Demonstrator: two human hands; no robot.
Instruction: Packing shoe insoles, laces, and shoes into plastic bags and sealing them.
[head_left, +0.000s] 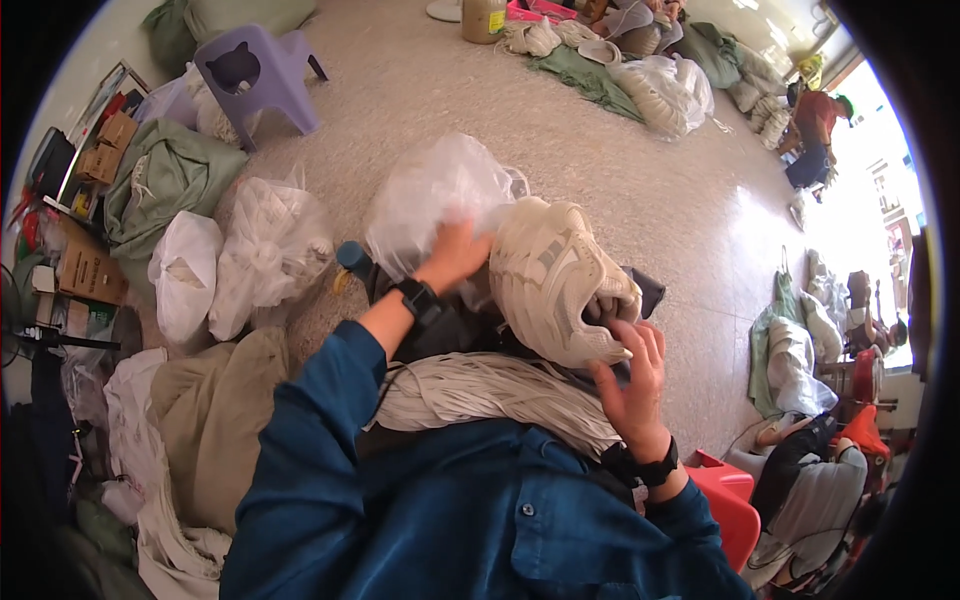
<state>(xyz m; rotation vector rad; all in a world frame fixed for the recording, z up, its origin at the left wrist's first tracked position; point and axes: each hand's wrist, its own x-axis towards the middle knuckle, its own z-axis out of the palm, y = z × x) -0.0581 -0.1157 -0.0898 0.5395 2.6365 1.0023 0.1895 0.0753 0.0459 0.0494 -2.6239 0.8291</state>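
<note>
A beige sneaker [545,270] with mesh and overlay panels stands in front of me, its collar turned toward me. My right hand [635,385] grips its heel end, fingers at the collar and thumb lower down. My left hand [455,255] reaches to a translucent white plastic bag [425,190] just left of the shoe. Motion and the bag's film blur those fingers, so their hold cannot be made out. Across my lap lies a thick bundle of off-white shoelaces [480,395]. Dark material shows beneath the bag and the shoe.
Filled white bags [270,250] and green sacks [165,180] crowd the left, near a purple stool [260,80]. A red stool [725,500] shows at my right side. More sacks of shoes [665,95] lie at the back, where people sit or bend.
</note>
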